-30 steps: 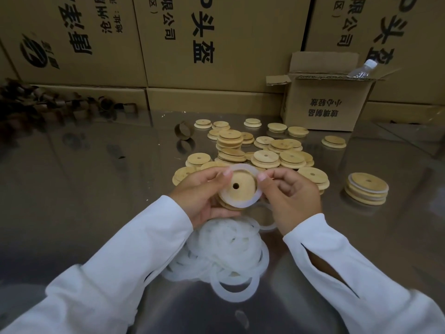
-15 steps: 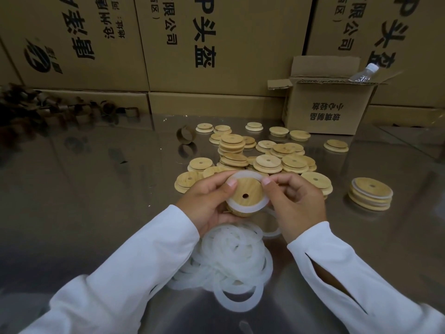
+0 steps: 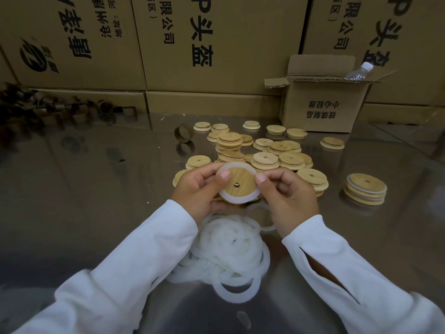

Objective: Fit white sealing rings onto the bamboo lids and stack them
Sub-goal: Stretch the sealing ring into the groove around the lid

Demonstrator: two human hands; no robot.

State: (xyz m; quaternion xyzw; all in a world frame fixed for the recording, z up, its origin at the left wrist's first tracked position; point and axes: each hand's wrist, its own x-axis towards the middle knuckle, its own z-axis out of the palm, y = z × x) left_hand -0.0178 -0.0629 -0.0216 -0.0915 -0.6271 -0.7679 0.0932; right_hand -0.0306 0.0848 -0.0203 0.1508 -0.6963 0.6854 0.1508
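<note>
I hold the bamboo lid [image 3: 240, 183] tilted toward me above the worktop [image 3: 96, 213], just over the pile of loose rings [image 3: 228, 244], my left grip [image 3: 195, 189] and right grip [image 3: 291, 196] each pinching its rim, thumbs on the white sealing ring [image 3: 237, 201] to seat it evenly.

Two hands, left [image 3: 195, 189] and right [image 3: 289, 196], with one lid [image 3: 240, 184] and one ring [image 3: 237, 200] between them. Roughly two dozen loose lids [image 3: 265, 157] on the desk [image 3: 84, 189], plus one stack [image 3: 364, 189] of about four. One heap [image 3: 231, 244] of rings, too tangled to count. One open box [image 3: 322, 109], one bottle [image 3: 358, 72].
</note>
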